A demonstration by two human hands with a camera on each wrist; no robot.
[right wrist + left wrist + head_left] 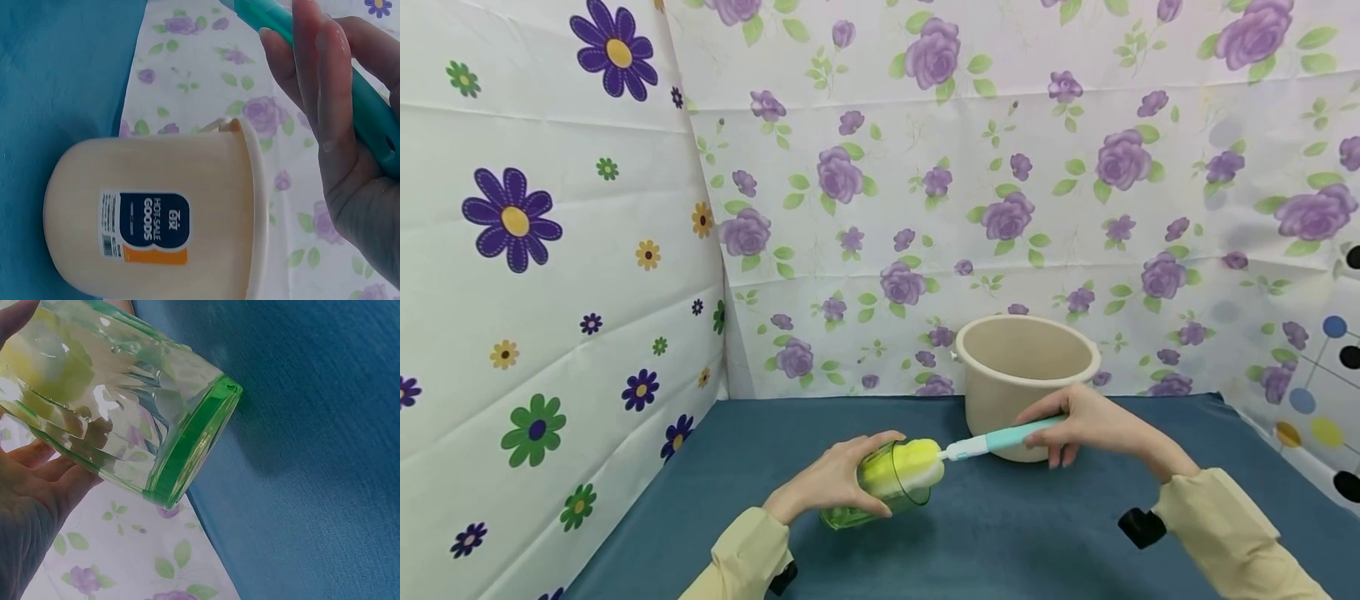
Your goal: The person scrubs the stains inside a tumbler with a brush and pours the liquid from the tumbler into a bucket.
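My left hand (842, 477) grips a clear green-tinted cup (912, 497), tilted with its mouth toward the right. In the left wrist view the cup's thick green base (197, 444) faces away from the palm, and drops of water cling to its wall. A bottle brush with a yellow and white sponge head (922, 461) sits partly inside the cup's mouth. My right hand (1093, 425) holds the brush by its turquoise handle (1017, 435), fingers and thumb around it. The right wrist view shows the handle (375, 125) crossing behind the fingers.
A beige bucket (1030, 400) stands at the back right, close behind the brush handle; a label (153, 226) is on its side. Blue cloth (1000, 542) covers the table. Flower-patterned sheets (880, 208) hang at the back and sides.
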